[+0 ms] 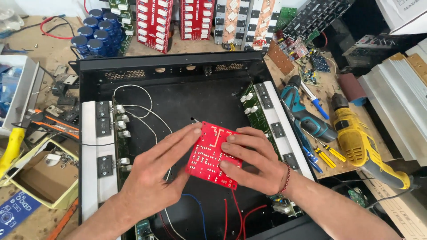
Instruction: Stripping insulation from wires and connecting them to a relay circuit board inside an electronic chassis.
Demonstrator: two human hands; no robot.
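board: small red circuit board (212, 154), roughly square, white printed traces and rows of solder holes on the face that's up
state: bare, can't spot any parts fitted on it
pose: tilted a bit, one corner pointing toward the far edge of the black metal chassis (178, 71)
where: held over the open chassis floor, about the middle, nearer its front edge

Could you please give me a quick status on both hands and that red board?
Left hand and right hand both grip red circuit board, solder side up. Held over open black chassis. Loose wires underneath; nothing between hands and board.
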